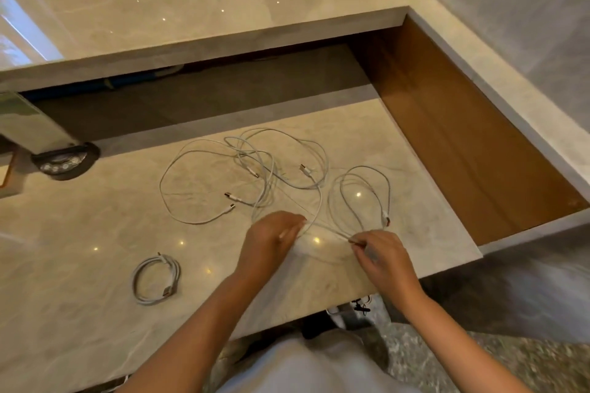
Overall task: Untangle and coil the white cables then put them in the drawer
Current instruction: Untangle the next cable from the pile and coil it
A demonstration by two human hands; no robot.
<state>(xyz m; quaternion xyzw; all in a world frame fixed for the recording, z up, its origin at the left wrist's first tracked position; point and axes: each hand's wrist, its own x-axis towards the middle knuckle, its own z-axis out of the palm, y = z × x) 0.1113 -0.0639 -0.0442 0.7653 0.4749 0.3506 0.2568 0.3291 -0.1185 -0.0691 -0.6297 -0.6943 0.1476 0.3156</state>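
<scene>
1. My left hand is closed around a white cable near the front of the table; the hand is blurred, so I can't make out exactly how the fingers wrap it.
2. My right hand pinches the same cable between thumb and fingertips, and a short stretch runs taut between my two hands.
3. Beyond my hands the tangle of white cables sprawls in loose loops on the table, several plugs lying free among them.
4. One loop of it lies to the right, just beyond my right hand, with a plug at its near end.
5. A finished coil sits flat on the table to my left, well apart from the tangle.
6. The drawer stands open at the right, its brown floor bare where I can see it.
</scene>
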